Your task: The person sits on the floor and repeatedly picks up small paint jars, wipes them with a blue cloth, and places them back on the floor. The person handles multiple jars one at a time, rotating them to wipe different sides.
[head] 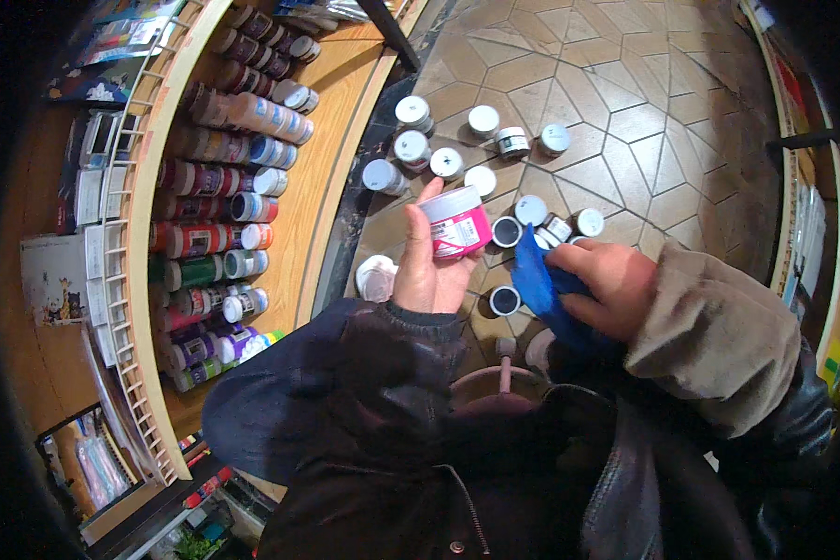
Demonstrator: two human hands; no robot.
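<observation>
A pink paint jar (458,227) with a pale lid lies tilted in my left hand (430,269), the label side towards me. My right hand (605,283) grips a blue cloth (542,287), which hangs down beside the jar without touching it. Below and beyond my hands, several white-lidded paint jars (412,150) stand on the tiled floor. Two dark-topped jars (505,300) are close to the cloth. One small jar (556,227) seems to lie on its side, partly hidden behind the cloth and my right hand.
To the left, a wooden shelf (329,140) carries rows of paint jars (203,238) in many colours. Its upper board has a small railing (122,224). Another shelf (798,210) runs along the right. A pinkish round container (497,385) is close before my body.
</observation>
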